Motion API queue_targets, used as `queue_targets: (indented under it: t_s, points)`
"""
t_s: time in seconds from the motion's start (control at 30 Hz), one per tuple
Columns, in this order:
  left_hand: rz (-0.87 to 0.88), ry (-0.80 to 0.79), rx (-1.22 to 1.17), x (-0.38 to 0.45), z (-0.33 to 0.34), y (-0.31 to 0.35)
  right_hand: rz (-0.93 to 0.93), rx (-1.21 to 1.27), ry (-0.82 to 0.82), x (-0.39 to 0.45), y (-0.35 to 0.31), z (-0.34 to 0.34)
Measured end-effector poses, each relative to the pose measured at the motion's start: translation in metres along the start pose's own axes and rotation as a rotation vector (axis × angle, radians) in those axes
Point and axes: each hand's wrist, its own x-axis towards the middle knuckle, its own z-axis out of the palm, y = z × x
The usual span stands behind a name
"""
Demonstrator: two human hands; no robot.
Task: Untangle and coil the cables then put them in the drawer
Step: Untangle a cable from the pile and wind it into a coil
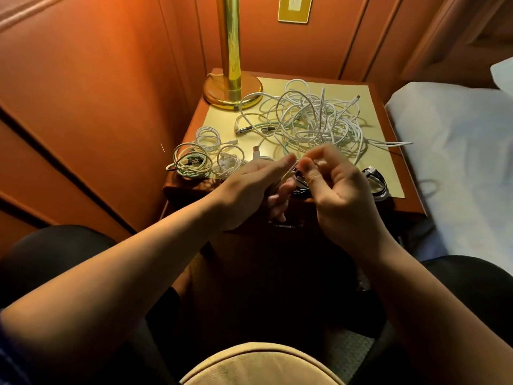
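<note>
Fingers of the left hand curl round a white cable; the right hand pinches it near the tangle; feed slack slowly, keeping loops even.

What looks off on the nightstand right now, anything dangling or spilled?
One white cable end from the tangled pile sticks out past the nightstand right edge toward the bed, so it could slide off. Nothing looks spilled or damaged. Coiled cables sit tidy at front left.

Bedroom, hotel-like. Wooden bedside counter with brass lamp; white-sheeted bed alongside. Padded orange wall panels.
</note>
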Motion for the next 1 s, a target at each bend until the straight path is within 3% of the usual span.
queue_targets:
  t_s: [0.13,0.27,0.43,0.57,0.7,0.83,0.93,1.0]
  points:
    - [-0.074,-0.114,-0.231,-0.004,-0.01,0.001,0.139,0.256,-0.194,0.004,-0.003,-0.003]
    - [-0.108,-0.357,-0.442,-0.008,-0.024,0.003,0.096,0.239,-0.26,0.005,-0.002,0.002]
    - [-0.18,-0.548,-0.505,-0.012,-0.032,0.0,-0.131,-0.101,-0.215,-0.005,-0.005,0.004]
    - [-0.2,-0.537,-0.488,-0.012,-0.036,-0.011,-0.253,-0.345,-0.162,-0.008,-0.007,0.009]
    - [-0.166,-0.446,-0.411,-0.003,-0.041,-0.011,-0.255,-0.408,-0.117,-0.009,-0.004,0.012]
    - [-0.107,-0.192,-0.35,0.006,-0.029,-0.003,-0.146,-0.337,-0.051,-0.006,-0.001,0.005]
    - [-0.087,-0.119,-0.379,0.008,-0.03,-0.003,0.025,-0.184,-0.112,-0.001,0.004,-0.006]
    - [-0.097,-0.092,-0.419,0.006,-0.037,-0.005,0.072,-0.216,-0.202,0.003,0.011,-0.014]
